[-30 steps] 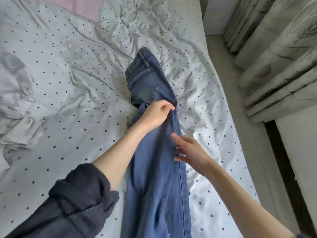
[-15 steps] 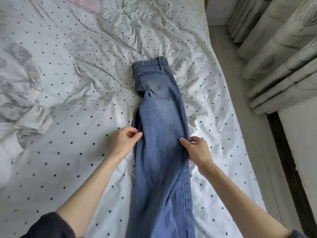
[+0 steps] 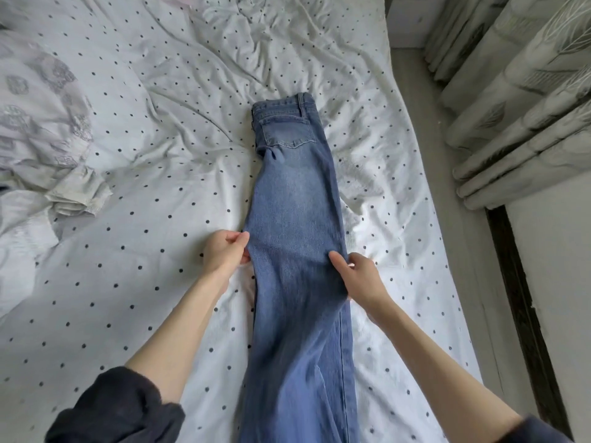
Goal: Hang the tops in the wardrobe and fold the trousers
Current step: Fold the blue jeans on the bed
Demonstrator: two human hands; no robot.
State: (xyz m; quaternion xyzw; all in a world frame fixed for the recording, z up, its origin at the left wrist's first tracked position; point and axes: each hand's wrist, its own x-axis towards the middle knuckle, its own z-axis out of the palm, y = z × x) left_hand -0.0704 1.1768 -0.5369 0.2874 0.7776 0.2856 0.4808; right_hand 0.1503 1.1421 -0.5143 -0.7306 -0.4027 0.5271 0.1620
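Observation:
Blue jeans [image 3: 294,219] lie lengthwise on the bed, folded leg over leg, waistband at the far end and one back pocket facing up. The legs run toward me and off the bottom of the view. My left hand [image 3: 224,254] pinches the left edge of the jeans at about thigh level. My right hand [image 3: 358,276] grips the right edge at the same level, thumb on top of the denim and fingers under the edge. No tops or wardrobe are in view.
The bed [image 3: 128,282] wears a rumpled white sheet with dark dots. A crumpled grey-patterned quilt [image 3: 41,123] lies at the left. Right of the bed runs a narrow floor strip [image 3: 447,187], then pleated curtains [image 3: 527,91] and a wall.
The jeans went from bunched and twisted to lying flat and straight. Both hands slid down from near the seat to opposite edges at thigh level and hold there.

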